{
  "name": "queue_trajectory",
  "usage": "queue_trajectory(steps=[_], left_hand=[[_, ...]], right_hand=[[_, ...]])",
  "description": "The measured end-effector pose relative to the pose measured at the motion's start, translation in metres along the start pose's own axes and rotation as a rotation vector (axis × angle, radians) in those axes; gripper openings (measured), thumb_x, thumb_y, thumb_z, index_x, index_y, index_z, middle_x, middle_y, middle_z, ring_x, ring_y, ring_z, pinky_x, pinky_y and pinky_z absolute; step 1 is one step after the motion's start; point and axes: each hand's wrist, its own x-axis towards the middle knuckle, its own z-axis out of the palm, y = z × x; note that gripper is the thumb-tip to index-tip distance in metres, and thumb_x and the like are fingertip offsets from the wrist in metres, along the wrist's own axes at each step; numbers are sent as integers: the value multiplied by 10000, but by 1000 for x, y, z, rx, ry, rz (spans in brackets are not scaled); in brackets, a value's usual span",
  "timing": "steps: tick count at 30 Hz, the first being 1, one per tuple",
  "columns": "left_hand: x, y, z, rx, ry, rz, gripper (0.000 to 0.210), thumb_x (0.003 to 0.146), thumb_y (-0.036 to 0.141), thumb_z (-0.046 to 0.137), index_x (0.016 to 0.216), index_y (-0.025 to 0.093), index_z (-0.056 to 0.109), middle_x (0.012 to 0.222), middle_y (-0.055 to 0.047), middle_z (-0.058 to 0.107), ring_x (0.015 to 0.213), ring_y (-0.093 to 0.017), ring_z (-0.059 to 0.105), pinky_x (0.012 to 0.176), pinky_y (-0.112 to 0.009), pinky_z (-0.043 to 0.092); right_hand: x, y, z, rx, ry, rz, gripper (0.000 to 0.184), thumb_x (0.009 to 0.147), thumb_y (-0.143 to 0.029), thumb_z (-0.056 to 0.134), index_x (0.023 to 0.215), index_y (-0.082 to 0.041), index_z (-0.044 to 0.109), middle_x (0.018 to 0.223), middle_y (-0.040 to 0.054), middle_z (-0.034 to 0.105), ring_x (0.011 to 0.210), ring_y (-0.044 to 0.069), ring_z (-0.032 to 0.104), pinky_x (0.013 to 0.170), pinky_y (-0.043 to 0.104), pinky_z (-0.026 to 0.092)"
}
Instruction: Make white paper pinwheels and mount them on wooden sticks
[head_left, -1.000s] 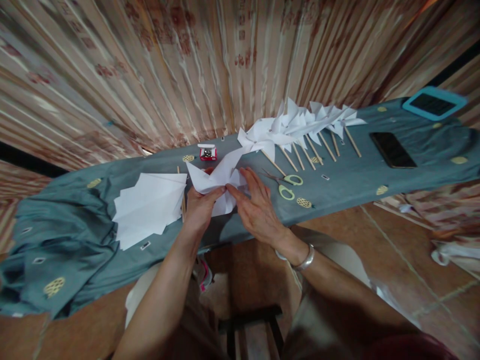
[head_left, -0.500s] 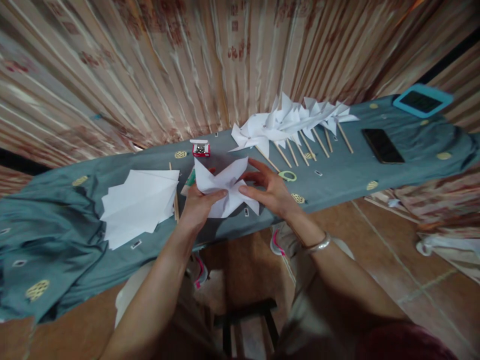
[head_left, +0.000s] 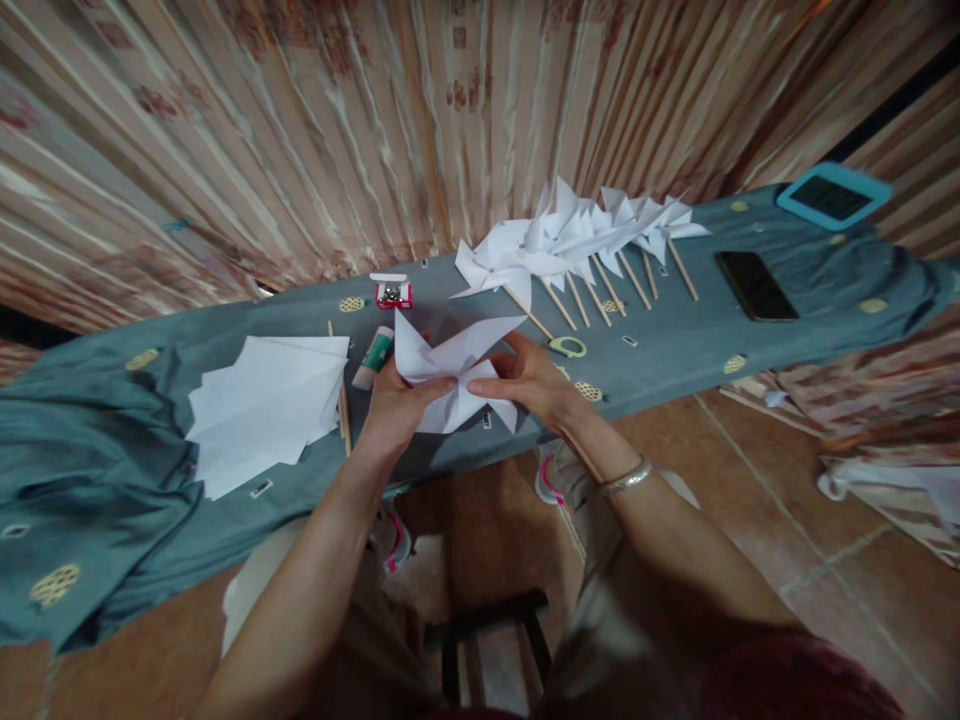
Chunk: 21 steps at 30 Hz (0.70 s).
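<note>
A white paper pinwheel (head_left: 469, 345) without a stick is held above the cloth between both hands. My left hand (head_left: 399, 400) grips its left side, with the thumb pressed near the centre. From the right, my right hand (head_left: 529, 380) pinches it, thumb on the folded middle and fingers behind the paper. A glue stick (head_left: 373, 358) with a green label lies just beyond my left hand. Behind it stands an opened small red-and-white box (head_left: 394, 292) of shiny metal pins. Scissors with pale green handles (head_left: 568, 346) rest past my right hand.
Several finished pinwheels on sticks (head_left: 555, 240) line the back of the cloth-covered table (head_left: 675, 340). Stacked white paper sheets (head_left: 266, 410) lie at left, beside thin wooden sticks (head_left: 344, 415). A black phone (head_left: 756, 286) and a blue-framed tablet (head_left: 834, 196) are at right. A dark stool (head_left: 487, 620) stands below.
My right thumb has shifted inward toward the pinwheel's centre, and its right upper blade reaches farther right. More of the glue stick shows. The whole view has moved slightly.
</note>
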Motion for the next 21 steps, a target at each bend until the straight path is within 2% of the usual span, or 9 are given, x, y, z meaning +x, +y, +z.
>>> queue_trajectory(steps=[2, 5, 13, 21], left_hand=[[-1, -1, 1, 23, -17, 12, 680, 450, 213, 855, 1093, 136, 646, 816, -31, 723, 762, -230, 674, 735, -355, 541], [-2, -3, 1, 42, -39, 13, 685, 442, 217, 862, 1087, 132, 645, 830, -29, 722, 782, -230, 674, 751, -356, 542], [-2, -6, 1, 27, -54, -7, 709, 441, 230, 865, 1104, 130, 632, 849, -24, 713, 778, -219, 661, 750, -349, 527], [-4, -4, 1, -28, -64, -42, 674, 434, 201, 864, 1067, 129, 643, 848, -42, 711, 772, -232, 657, 760, -368, 516]], right_hand=[[1, 2, 1, -35, 7, -23, 652, 496, -325, 889, 1037, -205, 546, 844, 20, 740, 794, 239, 716, 772, 405, 578], [2, 5, 1, -66, 48, -57, 595, 476, -316, 896, 957, -197, 567, 861, 28, 738, 782, 230, 710, 775, 391, 575], [4, 8, -1, -91, 62, -91, 532, 514, -369, 881, 938, -191, 613, 897, 54, 742, 854, 266, 711, 831, 433, 565], [4, 10, -2, -126, 89, -62, 624, 526, -437, 863, 1021, -171, 592, 994, 101, 735, 893, 280, 711, 825, 435, 569]])
